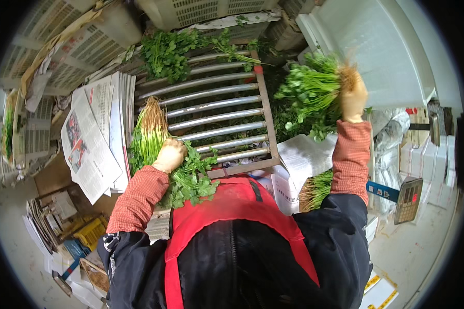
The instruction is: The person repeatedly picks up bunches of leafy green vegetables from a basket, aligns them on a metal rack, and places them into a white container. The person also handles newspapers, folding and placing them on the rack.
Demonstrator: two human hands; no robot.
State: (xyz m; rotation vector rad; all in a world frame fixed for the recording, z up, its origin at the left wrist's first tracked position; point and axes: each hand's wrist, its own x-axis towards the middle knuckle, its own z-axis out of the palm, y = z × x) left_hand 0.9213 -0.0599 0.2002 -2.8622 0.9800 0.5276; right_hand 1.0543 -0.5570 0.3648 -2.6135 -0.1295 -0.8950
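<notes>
My right hand grips a bunch of leafy coriander by its brown root end, with the green leaves pointing left. It is raised over the right side, slightly blurred. My left hand is closed low at the left of a metal-bar rack. Coriander leaves spread from that fist toward my red apron. Against its left side is another coriander bunch, roots up and away from me. The left fingertips are hidden.
More coriander lies on the rack's far end. Stacked newspapers are at left, and loose sheets at right beside another rooted bunch. Plastic crates line the back left. A pale container and a scale display stand right.
</notes>
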